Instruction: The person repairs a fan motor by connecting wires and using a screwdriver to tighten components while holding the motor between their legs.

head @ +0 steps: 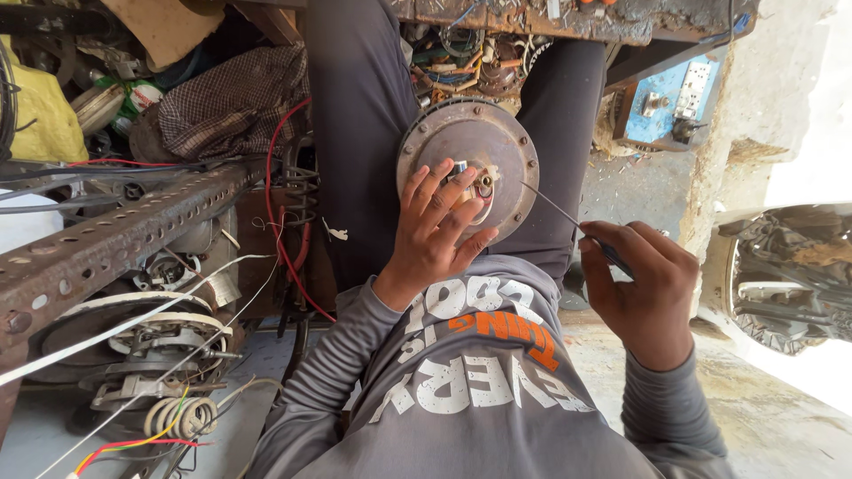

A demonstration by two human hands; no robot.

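A round, rusty metal motor housing rests on my lap between my knees. My left hand lies flat on its face, fingers spread around the brass-coloured centre hub. My right hand grips a thin screwdriver whose slim shaft points up and left toward the housing's right edge. The tip sits close to the disc; whether it touches is unclear. I wear dark trousers and a grey long-sleeved shirt with printed lettering.
A perforated rusty angle bar crosses the left. Below it lie a dismantled fan motor with coiled wires. A red cable loops beside my leg. A checked cloth, a cluttered bench and a blue switch box stand behind.
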